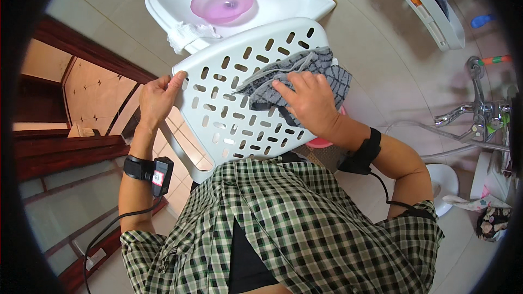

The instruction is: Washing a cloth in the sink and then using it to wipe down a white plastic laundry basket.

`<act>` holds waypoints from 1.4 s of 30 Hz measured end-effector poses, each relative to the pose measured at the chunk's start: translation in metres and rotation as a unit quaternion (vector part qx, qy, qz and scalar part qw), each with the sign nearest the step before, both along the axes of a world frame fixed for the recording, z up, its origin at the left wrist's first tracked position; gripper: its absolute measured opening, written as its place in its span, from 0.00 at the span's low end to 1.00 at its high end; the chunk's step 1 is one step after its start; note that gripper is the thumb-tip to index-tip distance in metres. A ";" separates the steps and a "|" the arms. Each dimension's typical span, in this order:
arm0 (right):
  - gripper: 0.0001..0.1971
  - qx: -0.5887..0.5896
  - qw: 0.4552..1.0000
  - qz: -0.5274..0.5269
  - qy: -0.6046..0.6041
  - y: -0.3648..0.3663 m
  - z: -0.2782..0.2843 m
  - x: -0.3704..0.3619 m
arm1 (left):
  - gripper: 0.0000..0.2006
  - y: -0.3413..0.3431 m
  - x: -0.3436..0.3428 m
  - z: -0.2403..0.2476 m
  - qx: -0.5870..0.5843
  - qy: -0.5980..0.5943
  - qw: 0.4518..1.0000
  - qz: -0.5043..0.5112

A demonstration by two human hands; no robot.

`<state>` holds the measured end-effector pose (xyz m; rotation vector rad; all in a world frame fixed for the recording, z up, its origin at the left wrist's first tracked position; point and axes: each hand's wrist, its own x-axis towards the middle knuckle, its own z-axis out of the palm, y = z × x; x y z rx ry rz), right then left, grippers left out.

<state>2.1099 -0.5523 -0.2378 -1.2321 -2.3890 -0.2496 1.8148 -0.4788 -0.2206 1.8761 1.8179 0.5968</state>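
Observation:
In front of me a white plastic panel (pixel 220 103), pierced by rows of short slots, stands tilted, with a curved white band at its lower left. Its upper left corner is gripped by my left hand (pixel 158 100), thumb along the edge. Bunched on the panel's right part lies a grey and black patterned cloth (pixel 267 90). My right hand (pixel 310 98) presses down on this cloth with bent fingers, holding it against the slotted face. Part of the cloth hangs over the panel's right edge. Whether the panel belongs to a chair or a basket I cannot tell.
Beyond the panel is a white washbasin (pixel 169 2) with a pink translucent bowl (pixel 220 4) and a white cloth (pixel 188 35) on its rim. A wall shelf (pixel 430 13) and a chrome tap (pixel 463 111) are at right. A dark red door frame (pixel 98 49) borders the left.

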 end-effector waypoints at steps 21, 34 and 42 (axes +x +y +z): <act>0.18 0.007 1.000 0.008 0.012 0.009 -0.031 -0.013 | 0.27 0.014 0.002 -0.033 -0.024 -0.033 0.999 0.026; 0.16 -0.059 0.998 0.008 -0.034 -0.015 -0.035 0.017 | 0.27 0.021 -0.015 -0.024 -0.035 0.013 0.999 0.020; 0.17 -0.011 1.000 -0.017 -0.008 0.005 -0.035 -0.025 | 0.27 0.015 -0.009 -0.030 -0.043 0.013 0.999 0.028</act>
